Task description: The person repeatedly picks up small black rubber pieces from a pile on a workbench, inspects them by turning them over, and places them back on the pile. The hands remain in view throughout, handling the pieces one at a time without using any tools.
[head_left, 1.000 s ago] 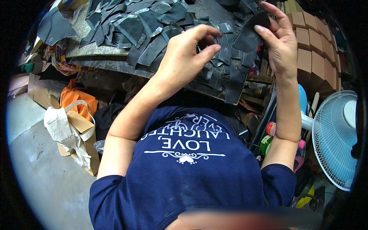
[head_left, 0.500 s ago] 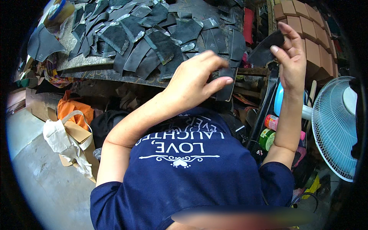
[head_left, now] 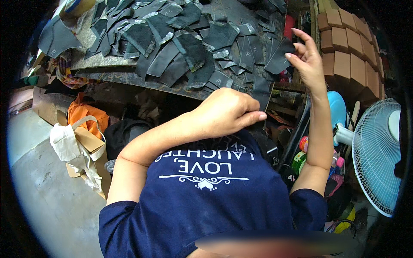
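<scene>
Right hand [head_left: 309, 64] partly hides pinched dark piece [head_left: 277, 59]

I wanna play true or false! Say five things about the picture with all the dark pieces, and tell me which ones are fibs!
1. The right hand holds a dark piece. True.
2. A fan stands on the person's right. True.
3. The left hand is touching the fan. False: the left hand is near the front edge of the table, well away from the fan.
4. The orange cloth is on the table. False: the orange cloth is off the table, next to the white bag.
5. The person's shirt is dark blue with white printing. True.
</scene>
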Available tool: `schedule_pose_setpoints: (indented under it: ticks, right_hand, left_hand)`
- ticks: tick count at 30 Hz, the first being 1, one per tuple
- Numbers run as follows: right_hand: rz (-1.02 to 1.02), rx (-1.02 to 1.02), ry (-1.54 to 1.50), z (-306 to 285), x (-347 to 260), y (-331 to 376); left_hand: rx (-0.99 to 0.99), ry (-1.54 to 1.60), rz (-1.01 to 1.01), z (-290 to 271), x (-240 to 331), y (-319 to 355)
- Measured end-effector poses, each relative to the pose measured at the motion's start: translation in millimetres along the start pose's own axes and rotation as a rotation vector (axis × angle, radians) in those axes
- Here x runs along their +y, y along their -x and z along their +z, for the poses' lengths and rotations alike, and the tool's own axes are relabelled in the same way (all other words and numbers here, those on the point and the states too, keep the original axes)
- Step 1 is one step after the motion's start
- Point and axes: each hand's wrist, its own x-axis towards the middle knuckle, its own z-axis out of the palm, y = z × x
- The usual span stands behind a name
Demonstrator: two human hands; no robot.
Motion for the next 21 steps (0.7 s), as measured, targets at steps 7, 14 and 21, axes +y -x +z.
schedule_pose_setpoints:
  ticks: [7, 14, 21]
  right_hand:
    - [-0.373, 0.191, 0.801, 17, 0, -8]
    - [-0.394, 0.037, 0.618, 43, -27, 2]
    - [-0.533, 0.072, 0.769, 62, -18, -35]
  left_hand:
    - [0.233, -0.141, 0.106, -12, -2, 13]
    - [0.408, -0.556, 0.188, -19, -14, -2]
    - [0.4, -0.747, 0.061, -30, -22, -13]
